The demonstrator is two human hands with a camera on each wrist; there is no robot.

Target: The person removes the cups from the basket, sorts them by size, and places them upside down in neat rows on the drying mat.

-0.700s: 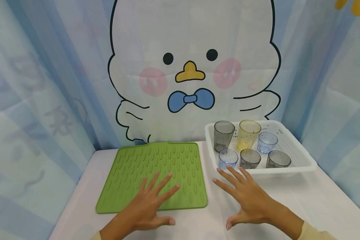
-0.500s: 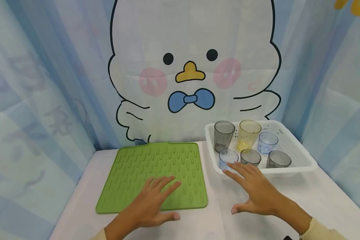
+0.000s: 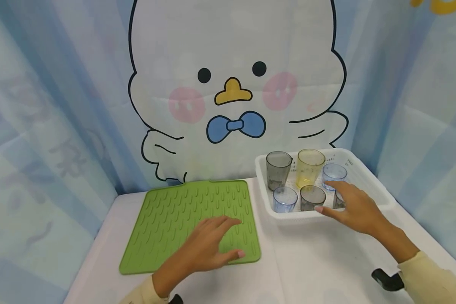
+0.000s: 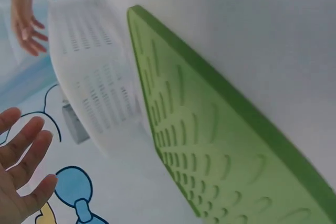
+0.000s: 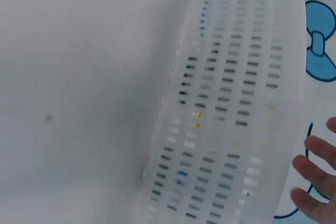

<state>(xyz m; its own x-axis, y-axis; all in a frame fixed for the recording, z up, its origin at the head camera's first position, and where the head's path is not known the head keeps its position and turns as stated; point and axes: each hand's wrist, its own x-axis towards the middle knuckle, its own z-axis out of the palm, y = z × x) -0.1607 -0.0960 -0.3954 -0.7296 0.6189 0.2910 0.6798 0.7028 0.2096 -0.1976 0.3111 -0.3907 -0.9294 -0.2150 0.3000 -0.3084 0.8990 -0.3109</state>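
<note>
In the head view my left hand point(image 3: 208, 244) hovers over the front of a green drying mat point(image 3: 167, 223), holding nothing. My right hand point(image 3: 359, 210) reaches over the front rim of a white plastic basket point(image 3: 289, 216), thumb and fingers apart. It partly hides a short grey glass point(image 3: 338, 201); its fingertips overlap the edge of a short blue glass point(image 3: 334, 172) behind. Near the thumb stands another short grey glass point(image 3: 312, 197), beside a second blue glass point(image 3: 285, 199). A tall grey glass point(image 3: 278, 171) and a tall yellow glass point(image 3: 309, 168) stand at the back.
White cloth point(image 3: 304, 261) covers the table around mat and basket. A blue curtain point(image 3: 53, 126) with a cartoon bird rises behind and at both sides. The slotted basket wall point(image 5: 220, 103) fills much of the right wrist view.
My right hand has moved forward and right, from before the basket to above its front rim. My left hand has shifted slightly right and forward over the mat. The head view has turned slightly.
</note>
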